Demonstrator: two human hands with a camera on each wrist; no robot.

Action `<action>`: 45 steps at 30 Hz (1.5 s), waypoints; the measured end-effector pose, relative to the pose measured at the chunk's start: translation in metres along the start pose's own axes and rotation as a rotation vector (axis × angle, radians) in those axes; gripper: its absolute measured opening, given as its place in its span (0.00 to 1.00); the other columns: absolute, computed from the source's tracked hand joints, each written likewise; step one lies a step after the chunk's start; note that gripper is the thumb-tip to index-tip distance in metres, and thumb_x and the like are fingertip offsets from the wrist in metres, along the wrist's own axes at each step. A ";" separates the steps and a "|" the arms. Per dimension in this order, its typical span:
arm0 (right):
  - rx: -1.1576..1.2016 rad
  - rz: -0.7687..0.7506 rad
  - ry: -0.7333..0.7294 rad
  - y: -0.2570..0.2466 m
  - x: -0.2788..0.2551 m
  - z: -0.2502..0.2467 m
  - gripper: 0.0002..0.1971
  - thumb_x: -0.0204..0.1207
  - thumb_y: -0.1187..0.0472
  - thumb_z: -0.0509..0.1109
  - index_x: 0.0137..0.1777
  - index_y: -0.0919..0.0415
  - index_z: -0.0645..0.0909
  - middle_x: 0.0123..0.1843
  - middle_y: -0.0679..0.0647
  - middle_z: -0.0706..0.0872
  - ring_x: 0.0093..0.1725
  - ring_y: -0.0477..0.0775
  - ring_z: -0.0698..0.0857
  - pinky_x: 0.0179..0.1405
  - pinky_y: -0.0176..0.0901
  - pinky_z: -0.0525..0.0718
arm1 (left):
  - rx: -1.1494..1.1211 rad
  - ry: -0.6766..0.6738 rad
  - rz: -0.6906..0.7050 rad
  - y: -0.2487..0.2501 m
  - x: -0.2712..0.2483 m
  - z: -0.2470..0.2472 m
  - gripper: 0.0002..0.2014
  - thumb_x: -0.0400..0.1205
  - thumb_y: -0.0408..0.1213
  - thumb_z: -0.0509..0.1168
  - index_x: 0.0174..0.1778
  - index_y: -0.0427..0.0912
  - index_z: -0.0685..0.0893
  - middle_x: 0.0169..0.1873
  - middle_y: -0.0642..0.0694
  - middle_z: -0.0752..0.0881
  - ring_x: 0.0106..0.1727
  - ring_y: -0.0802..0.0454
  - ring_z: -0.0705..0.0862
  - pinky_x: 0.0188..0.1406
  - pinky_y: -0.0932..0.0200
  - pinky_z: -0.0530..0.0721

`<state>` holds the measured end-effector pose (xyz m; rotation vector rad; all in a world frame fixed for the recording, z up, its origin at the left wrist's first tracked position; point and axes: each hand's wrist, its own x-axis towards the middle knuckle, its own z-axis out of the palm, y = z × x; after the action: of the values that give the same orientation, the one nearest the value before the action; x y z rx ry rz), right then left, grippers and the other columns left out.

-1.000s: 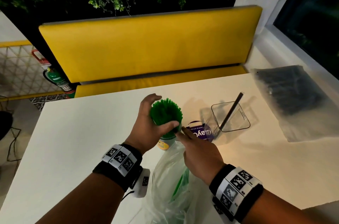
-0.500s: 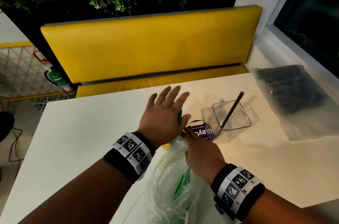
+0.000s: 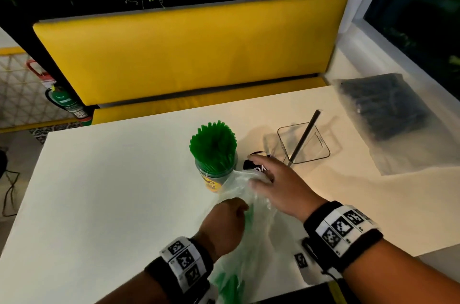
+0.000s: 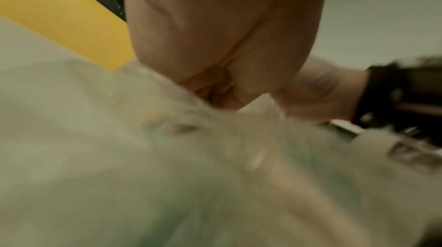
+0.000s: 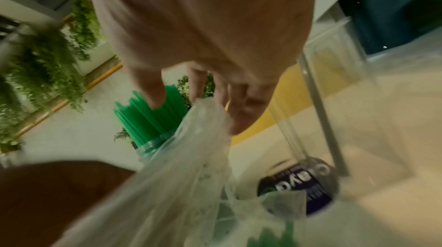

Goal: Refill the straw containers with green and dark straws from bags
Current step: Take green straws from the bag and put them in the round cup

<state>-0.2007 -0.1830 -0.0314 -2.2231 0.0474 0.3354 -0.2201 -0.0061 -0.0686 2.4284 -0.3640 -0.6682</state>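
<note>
A round jar [image 3: 214, 176] packed with green straws [image 3: 213, 148] stands mid-table; these green straws [image 5: 148, 119] also show in the right wrist view. Right of it, a clear square container [image 3: 305, 144] holds one dark straw [image 3: 306, 134]. A clear bag [image 3: 249, 236] with a few green straws lies in front of the jar. My left hand [image 3: 237, 210] is curled at the bag's mouth and grips the plastic [image 4: 191, 147]. My right hand [image 3: 260, 179] pinches the bag's upper edge [image 5: 203, 111] beside the jar. A bag of dark straws [image 3: 383, 107] lies far right.
A round lid with a purple label [image 3: 256, 166] lies between the jar and the square container, partly under my right hand. A yellow bench [image 3: 189, 54] runs behind the white table [image 3: 112, 179]. A window ledge borders the right side.
My left hand let go of the green straws in the jar, opened above them, then drew back to the clear bag. My right hand stayed at the bag's edge.
</note>
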 end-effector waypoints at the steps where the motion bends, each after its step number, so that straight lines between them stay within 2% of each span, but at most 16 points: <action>1: 0.071 0.026 0.071 0.005 -0.006 -0.001 0.19 0.81 0.52 0.66 0.72 0.41 0.76 0.67 0.36 0.79 0.63 0.37 0.80 0.63 0.38 0.78 | 0.007 -0.009 -0.078 -0.009 0.006 0.008 0.17 0.87 0.36 0.54 0.66 0.49 0.83 0.65 0.48 0.85 0.64 0.49 0.84 0.60 0.63 0.77; 3: 0.085 0.183 0.208 0.029 -0.015 0.003 0.13 0.85 0.58 0.60 0.64 0.46 0.82 0.63 0.41 0.84 0.61 0.43 0.83 0.60 0.38 0.79 | 0.027 -0.054 -0.180 -0.022 0.016 0.022 0.18 0.87 0.37 0.52 0.70 0.49 0.81 0.68 0.46 0.83 0.66 0.46 0.83 0.63 0.59 0.80; 6: 0.020 0.549 -0.048 0.063 -0.031 0.027 0.17 0.84 0.67 0.55 0.65 0.69 0.81 0.64 0.67 0.85 0.61 0.66 0.83 0.57 0.47 0.79 | -0.017 -0.139 -0.252 -0.032 0.025 0.033 0.16 0.84 0.37 0.55 0.61 0.48 0.85 0.60 0.44 0.87 0.59 0.43 0.85 0.59 0.54 0.84; 8: 0.167 0.654 -0.199 0.075 -0.034 0.043 0.16 0.83 0.66 0.57 0.65 0.74 0.79 0.58 0.72 0.86 0.47 0.64 0.85 0.44 0.48 0.82 | -0.122 -0.147 -0.284 -0.032 0.030 0.036 0.14 0.82 0.36 0.56 0.55 0.46 0.86 0.54 0.45 0.87 0.50 0.45 0.86 0.51 0.54 0.87; 11: 0.434 0.610 -0.211 0.078 -0.027 0.057 0.12 0.80 0.63 0.66 0.60 0.62 0.84 0.53 0.65 0.91 0.44 0.59 0.88 0.44 0.50 0.87 | -0.264 -0.183 -0.287 -0.025 0.031 0.037 0.18 0.80 0.34 0.62 0.67 0.47 0.81 0.57 0.45 0.86 0.50 0.51 0.83 0.47 0.58 0.83; 13: 0.566 0.595 -0.177 0.068 -0.023 0.060 0.10 0.79 0.61 0.67 0.55 0.55 0.88 0.49 0.60 0.93 0.45 0.58 0.90 0.45 0.51 0.90 | -0.418 -0.202 -0.248 -0.017 0.030 0.036 0.18 0.73 0.33 0.65 0.59 0.49 0.82 0.51 0.45 0.86 0.48 0.49 0.85 0.47 0.49 0.87; 15: 0.618 0.542 -0.177 0.061 -0.022 0.059 0.12 0.80 0.66 0.64 0.52 0.56 0.90 0.45 0.57 0.93 0.41 0.55 0.90 0.41 0.48 0.90 | -0.548 -0.167 -0.179 -0.009 0.026 0.033 0.11 0.71 0.29 0.67 0.47 0.47 0.83 0.40 0.47 0.85 0.39 0.53 0.83 0.34 0.53 0.84; 19: 0.680 0.501 -0.174 0.062 -0.020 0.050 0.10 0.78 0.73 0.66 0.52 0.65 0.87 0.49 0.67 0.91 0.45 0.61 0.89 0.45 0.53 0.91 | -0.780 -0.211 -0.097 -0.001 0.021 0.032 0.10 0.77 0.23 0.67 0.50 0.40 0.87 0.37 0.48 0.88 0.38 0.57 0.84 0.31 0.64 0.81; 22: 0.632 0.533 -0.036 0.067 -0.014 0.042 0.03 0.75 0.73 0.70 0.42 0.66 0.82 0.42 0.66 0.85 0.42 0.60 0.85 0.48 0.62 0.90 | -0.939 -0.233 -0.065 0.002 0.020 0.030 0.08 0.79 0.29 0.68 0.54 0.36 0.85 0.44 0.41 0.87 0.46 0.49 0.85 0.42 0.57 0.85; 24: 0.655 0.505 -0.069 0.067 -0.013 0.038 0.03 0.79 0.70 0.69 0.48 0.66 0.84 0.44 0.65 0.88 0.42 0.59 0.87 0.48 0.60 0.90 | -1.022 -0.237 -0.058 0.003 0.021 0.027 0.15 0.77 0.36 0.70 0.58 0.37 0.86 0.48 0.40 0.89 0.50 0.47 0.87 0.49 0.52 0.86; 28: 0.669 0.449 -0.234 0.060 -0.014 0.031 0.13 0.81 0.71 0.64 0.57 0.62 0.88 0.51 0.66 0.91 0.45 0.57 0.89 0.43 0.50 0.91 | -1.106 -0.228 -0.074 0.006 0.025 0.026 0.15 0.79 0.41 0.70 0.61 0.43 0.86 0.51 0.39 0.89 0.54 0.43 0.88 0.54 0.43 0.87; 31: 0.467 0.477 -0.041 0.054 -0.012 0.024 0.05 0.77 0.63 0.72 0.46 0.64 0.87 0.39 0.61 0.89 0.37 0.53 0.86 0.36 0.47 0.90 | -1.074 -0.128 -0.066 0.010 0.026 0.023 0.12 0.80 0.36 0.67 0.58 0.42 0.87 0.49 0.36 0.89 0.50 0.43 0.87 0.50 0.47 0.86; 33: 0.370 0.471 0.030 0.056 -0.010 0.021 0.08 0.77 0.61 0.72 0.42 0.67 0.85 0.33 0.58 0.85 0.33 0.52 0.83 0.31 0.44 0.86 | -1.053 -0.112 -0.052 0.013 0.026 0.020 0.14 0.75 0.40 0.69 0.56 0.42 0.88 0.47 0.34 0.89 0.48 0.42 0.87 0.49 0.46 0.85; 37: 0.303 0.468 0.114 0.059 -0.009 0.026 0.08 0.78 0.60 0.64 0.44 0.65 0.81 0.36 0.61 0.84 0.33 0.58 0.83 0.31 0.50 0.86 | -0.933 -0.054 -0.036 0.012 0.027 0.015 0.13 0.70 0.42 0.71 0.49 0.44 0.91 0.46 0.38 0.92 0.50 0.37 0.90 0.56 0.38 0.88; 41: 0.445 0.306 0.066 0.063 -0.012 0.032 0.08 0.84 0.64 0.62 0.55 0.51 0.81 0.49 0.53 0.88 0.44 0.56 0.87 0.39 0.53 0.88 | -0.906 -0.046 0.001 0.016 0.025 0.008 0.06 0.79 0.32 0.69 0.47 0.43 0.91 0.43 0.45 0.93 0.46 0.50 0.90 0.50 0.52 0.90; 45: 0.383 0.283 0.065 0.063 -0.015 0.026 0.05 0.79 0.62 0.72 0.41 0.59 0.82 0.36 0.50 0.86 0.37 0.49 0.84 0.35 0.44 0.86 | -1.007 -0.102 -0.022 0.016 0.021 0.001 0.11 0.76 0.37 0.68 0.52 0.39 0.89 0.46 0.38 0.91 0.47 0.43 0.89 0.52 0.47 0.89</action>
<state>-0.2305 -0.2041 -0.0912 -1.8455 0.4297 0.3731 -0.2050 -0.0277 -0.0673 1.4439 -0.0074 -0.7458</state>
